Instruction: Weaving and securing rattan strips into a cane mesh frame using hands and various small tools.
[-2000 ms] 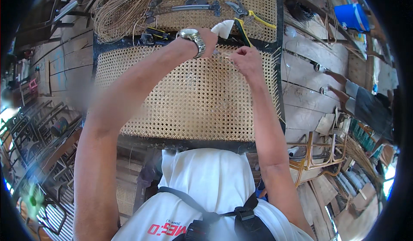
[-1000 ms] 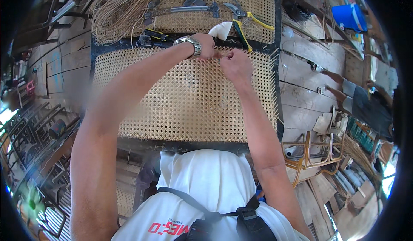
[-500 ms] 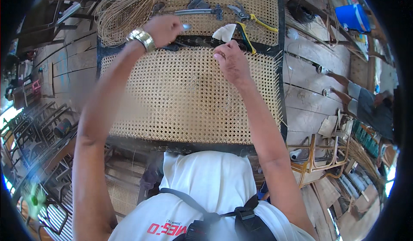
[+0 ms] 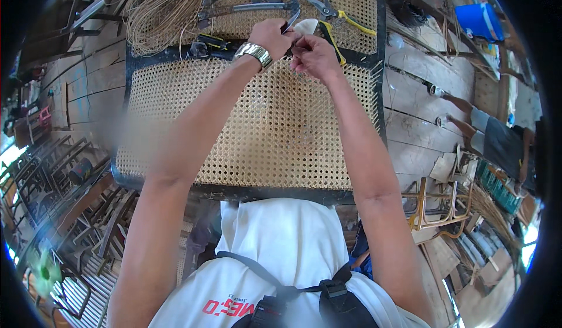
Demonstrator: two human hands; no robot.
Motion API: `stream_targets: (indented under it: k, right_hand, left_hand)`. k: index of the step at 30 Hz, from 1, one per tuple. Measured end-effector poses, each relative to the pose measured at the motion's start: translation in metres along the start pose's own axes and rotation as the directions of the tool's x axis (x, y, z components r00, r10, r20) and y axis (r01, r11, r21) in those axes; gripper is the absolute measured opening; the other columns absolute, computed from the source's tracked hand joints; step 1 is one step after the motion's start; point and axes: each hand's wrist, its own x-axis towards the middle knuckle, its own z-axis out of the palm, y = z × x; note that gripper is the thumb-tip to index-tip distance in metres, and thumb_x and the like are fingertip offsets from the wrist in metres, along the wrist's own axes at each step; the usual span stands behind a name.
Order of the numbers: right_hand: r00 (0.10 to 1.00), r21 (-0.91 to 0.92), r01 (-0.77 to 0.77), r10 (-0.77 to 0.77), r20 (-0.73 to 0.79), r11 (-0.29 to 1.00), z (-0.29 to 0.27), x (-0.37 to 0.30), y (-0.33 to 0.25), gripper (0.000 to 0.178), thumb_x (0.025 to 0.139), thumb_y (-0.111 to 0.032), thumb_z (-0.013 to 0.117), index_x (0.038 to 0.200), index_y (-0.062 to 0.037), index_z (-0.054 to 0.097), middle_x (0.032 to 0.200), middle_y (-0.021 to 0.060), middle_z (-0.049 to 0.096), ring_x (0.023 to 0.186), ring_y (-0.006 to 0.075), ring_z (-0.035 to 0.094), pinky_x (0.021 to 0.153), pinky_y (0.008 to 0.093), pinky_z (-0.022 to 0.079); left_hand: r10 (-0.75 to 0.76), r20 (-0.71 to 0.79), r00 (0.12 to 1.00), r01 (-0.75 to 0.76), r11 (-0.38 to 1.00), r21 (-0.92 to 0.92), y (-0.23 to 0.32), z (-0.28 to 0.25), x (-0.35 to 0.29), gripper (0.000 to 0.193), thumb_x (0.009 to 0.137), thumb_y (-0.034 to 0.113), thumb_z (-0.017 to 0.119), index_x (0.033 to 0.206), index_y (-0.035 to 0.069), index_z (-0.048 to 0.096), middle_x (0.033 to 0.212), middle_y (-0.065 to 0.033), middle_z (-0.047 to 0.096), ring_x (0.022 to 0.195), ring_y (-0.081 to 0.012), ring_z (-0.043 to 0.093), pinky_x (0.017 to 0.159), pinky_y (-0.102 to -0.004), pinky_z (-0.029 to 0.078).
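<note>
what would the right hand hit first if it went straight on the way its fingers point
Most likely the left hand: the right hand's fingers point toward it, close by. Their relative height is unclear in this single view.

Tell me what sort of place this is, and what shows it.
Probably a cane-furniture workshop: a black-framed woven cane panel is spread out as the work, with a bundle of loose cane strands and yellow-handled pruning shears lying near its far edge.

Cane webbing point(image 4: 281, 123) — partly behind forearms point(image 4: 202, 120), strand bundle point(image 4: 164, 20) — cropped at top
</note>
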Motion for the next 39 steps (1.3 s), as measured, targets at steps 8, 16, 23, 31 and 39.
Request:
stream_targets:
  k: [8, 16, 23, 31, 39]
  right_hand:
    - [1.000, -0.023, -0.017, 0.017, -0.005, 1.000, -0.006, -0.012, 0.007, 0.019, 0.089, -0.018, 0.074, 0.090, 0.0010, 0.071, 0.077, 0.0047, 0.069, 0.067, 0.0132, 0.063, 0.065, 0.0291, 0.050]
    - [0.979, -0.273, -0.126, 0.075, -0.192, 0.954, -0.005, -0.019, 0.010, 0.024, 0.079, -0.023, 0.080, 0.083, -0.0005, 0.076, 0.071, 0.0073, 0.071, 0.066, 0.0141, 0.066, 0.065, 0.0297, 0.052]
    - [0.955, -0.196, -0.206, 0.153, -0.254, 0.959, -0.019, -0.033, 0.013, 0.020, 0.069, -0.016, 0.084, 0.072, 0.0007, 0.073, 0.064, 0.0089, 0.068, 0.054, 0.0158, 0.063, 0.054, 0.0319, 0.050]
    - [0.957, -0.227, -0.223, 0.168, -0.238, 0.948, -0.023, -0.026, 0.013, 0.019, 0.068, -0.017, 0.083, 0.072, -0.0013, 0.073, 0.065, 0.0097, 0.069, 0.056, 0.0164, 0.063, 0.060, 0.0332, 0.052]
    - [0.978, -0.577, -0.168, 0.059, -0.202, 0.800, -0.007, -0.030, -0.007, 0.026, 0.071, -0.027, 0.080, 0.081, -0.0034, 0.077, 0.086, 0.0171, 0.074, 0.083, 0.0308, 0.072, 0.078, 0.0407, 0.057]
  left_hand:
    - [-0.098, 0.325, 0.941, 0.027, 0.976, 0.217, -0.031, -0.049, 0.005, 0.058, 0.095, 0.060, 0.049, 0.096, 0.006, 0.071, 0.077, -0.0111, 0.072, 0.076, -0.0257, 0.071, 0.072, -0.0423, 0.052]
    - [-0.016, 0.515, 0.857, -0.175, 0.931, 0.319, -0.002, -0.042, -0.021, 0.026, 0.095, 0.034, 0.060, 0.102, 0.011, 0.072, 0.089, -0.0148, 0.073, 0.083, -0.0338, 0.071, 0.075, -0.0457, 0.054]
    - [0.013, 0.568, 0.823, -0.346, 0.805, 0.483, 0.031, -0.046, -0.017, 0.029, 0.091, 0.030, 0.064, 0.103, 0.006, 0.075, 0.101, -0.0173, 0.075, 0.095, -0.0348, 0.073, 0.083, -0.0468, 0.058]
    - [0.022, 0.602, 0.799, -0.469, 0.650, 0.598, 0.072, -0.037, -0.007, 0.022, 0.084, 0.018, 0.067, 0.099, 0.003, 0.076, 0.102, -0.0186, 0.075, 0.092, -0.0314, 0.075, 0.077, -0.0443, 0.060]
    - [0.022, 0.615, 0.789, -0.375, 0.809, 0.452, 0.029, -0.022, -0.013, 0.027, 0.086, 0.023, 0.066, 0.103, 0.003, 0.075, 0.101, -0.0192, 0.075, 0.094, -0.0337, 0.074, 0.081, -0.0456, 0.059]
